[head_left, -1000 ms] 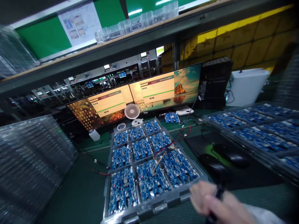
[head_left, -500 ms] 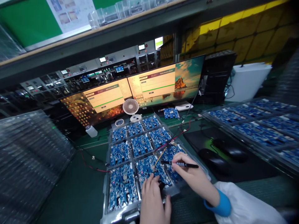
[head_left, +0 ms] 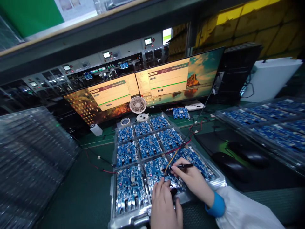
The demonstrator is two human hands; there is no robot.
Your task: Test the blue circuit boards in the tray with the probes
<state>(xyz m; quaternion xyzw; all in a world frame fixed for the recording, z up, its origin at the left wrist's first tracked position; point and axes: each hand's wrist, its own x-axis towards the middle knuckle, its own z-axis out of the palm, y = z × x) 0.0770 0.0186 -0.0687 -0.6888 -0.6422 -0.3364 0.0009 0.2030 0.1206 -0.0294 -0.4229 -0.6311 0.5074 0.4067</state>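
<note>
A clear plastic tray [head_left: 128,220] in front of me holds several blue circuit boards [head_left: 150,145] in rows. My right hand [head_left: 193,181], in a white sleeve with a blue cuff, pinches a thin black pen-like probe [head_left: 184,166] over the near middle board. My left hand [head_left: 164,206] rests on the front of that same board [head_left: 156,171], fingers together on a small dark part. Red, yellow and black wires [head_left: 181,147] run across the boards to where the hands are.
Two monitors [head_left: 152,89] and a small white fan [head_left: 138,106] stand behind the tray. Stacked clear trays [head_left: 33,159] fill the left. Two black mice [head_left: 228,163] lie on a mat at right, beside another tray of blue boards [head_left: 269,130].
Both hands have come up onto the near middle board; a second ago only the right hand showed, at the bottom edge. The view has tipped down and shifted slightly.
</note>
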